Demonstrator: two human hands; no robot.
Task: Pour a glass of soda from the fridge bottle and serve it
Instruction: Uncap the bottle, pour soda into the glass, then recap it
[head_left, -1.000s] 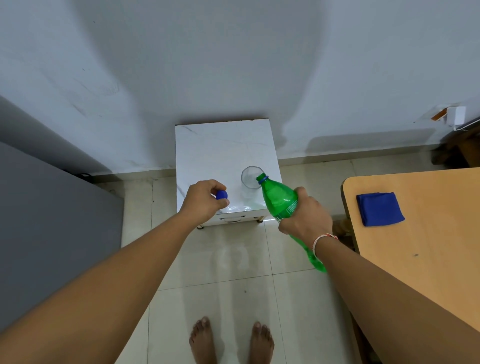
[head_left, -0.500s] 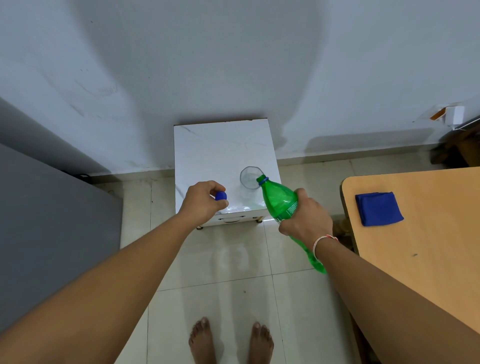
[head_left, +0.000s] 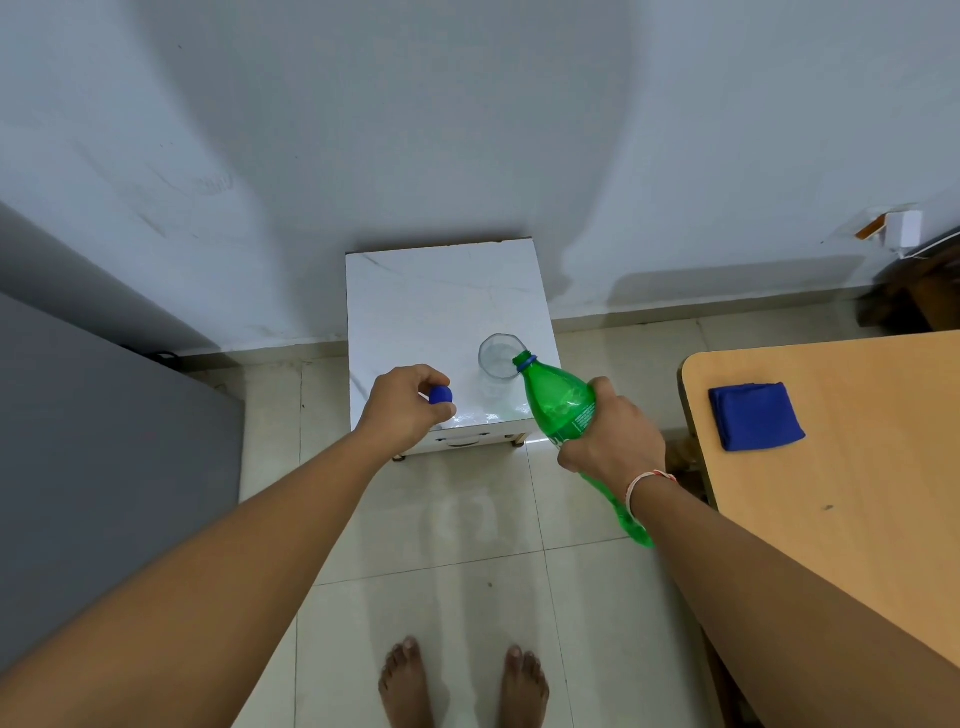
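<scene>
Soda bottle (head_left: 563, 408), green and uncapped, is clamped by the right hand (head_left: 615, 439) at frame centre, mouth over the glass (head_left: 497, 364) rim. Blue cap (head_left: 441, 395) is pinched in the left hand (head_left: 408, 410). Tilt should be raised slowly, so foam is kept down.

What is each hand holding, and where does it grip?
Right hand grips the green bottle around its middle; left hand pinches the blue cap in its fingertips.

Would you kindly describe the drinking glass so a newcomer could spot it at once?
Find the white cabinet against the wall. The glass stands near its front right corner, by the green bottle mouth. It is the only clear, colourless thing there.
</scene>
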